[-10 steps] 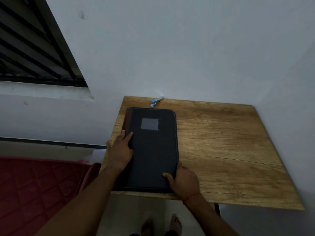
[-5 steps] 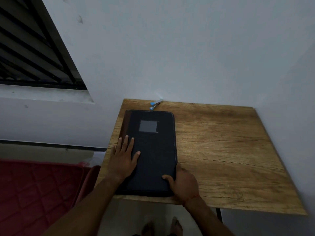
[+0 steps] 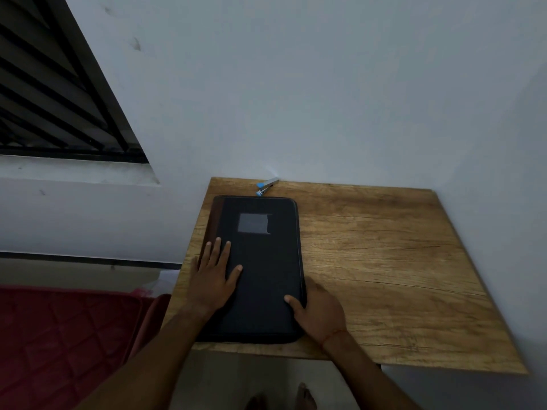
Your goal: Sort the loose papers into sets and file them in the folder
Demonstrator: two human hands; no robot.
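A closed black folder (image 3: 260, 261) with a grey label patch lies on the left part of the wooden table (image 3: 384, 276). My left hand (image 3: 211, 279) rests flat on its cover near the spine side, fingers straight. My right hand (image 3: 319, 312) grips the folder's right edge near the front corner, thumb on the cover and fingers hidden under the edge. No loose papers are in view.
A small blue and silver stapler (image 3: 267, 186) lies at the table's back edge by the wall. White walls close in the table's back and right. A red quilted mattress (image 3: 59, 335) lies on the left. My bare feet (image 3: 281, 398) show below the table's front edge.
My left hand has slid from the folder's spine edge onto the cover and spread flat. The folder has straightened on the table. My right hand keeps its hold on the right edge.
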